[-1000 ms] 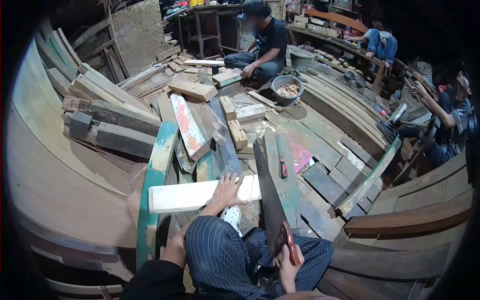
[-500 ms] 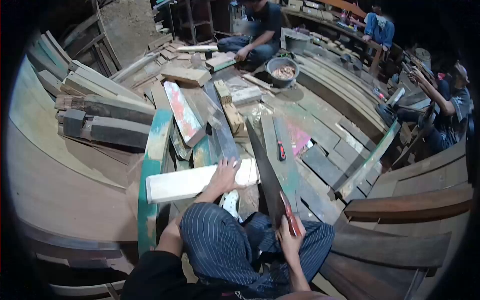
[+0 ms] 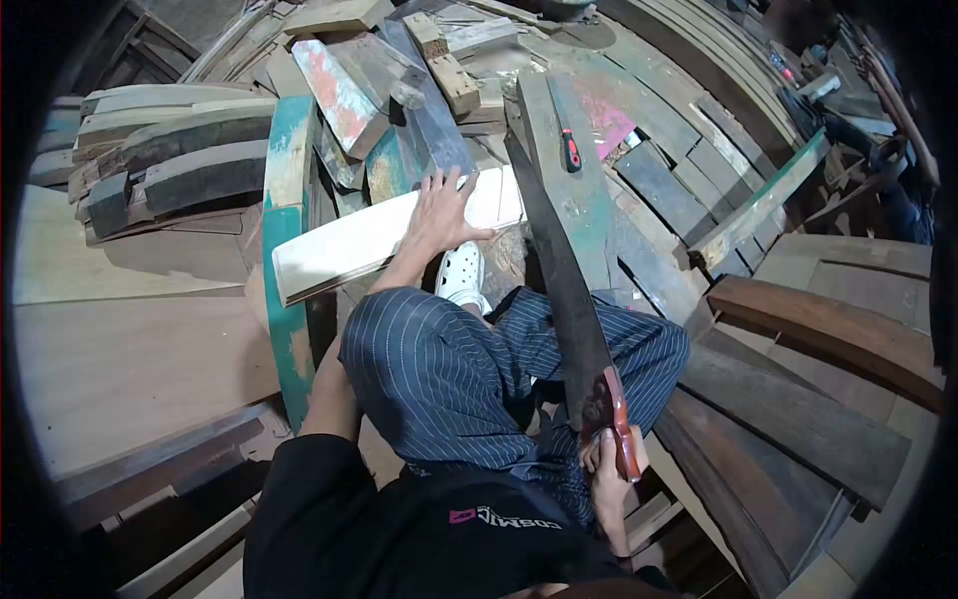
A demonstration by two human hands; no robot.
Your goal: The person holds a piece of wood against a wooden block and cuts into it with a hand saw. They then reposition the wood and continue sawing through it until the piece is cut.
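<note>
A white-painted wooden board [image 3: 339, 243] lies crosswise before me, resting at its left on a green-painted plank [image 3: 287, 240]. My left hand [image 3: 437, 218] is spread across it near its right end, fingers at the far edge and thumb toward the near edge. Thin marks run across the board right of the hand. In my right hand [image 3: 609, 469] is a handsaw [image 3: 564, 280], gripped by its reddish-brown handle. Its long dark blade points away from me, with the tip just beside the board's right end. My white clog [image 3: 462, 275] shows below the board.
A screwdriver-like tool with a red-and-black handle [image 3: 570, 152] lies on a greenish plank [image 3: 589, 205]. A red-and-white painted block [image 3: 342, 100] and more timber pile up beyond the board. Stacked wood [image 3: 200, 170] stands at left, brown beams [image 3: 818, 319] at right.
My view has tipped downward, so the people at the back have mostly left it. The saw has drawn back toward me, its handle now lower. My left hand stays on the board.
</note>
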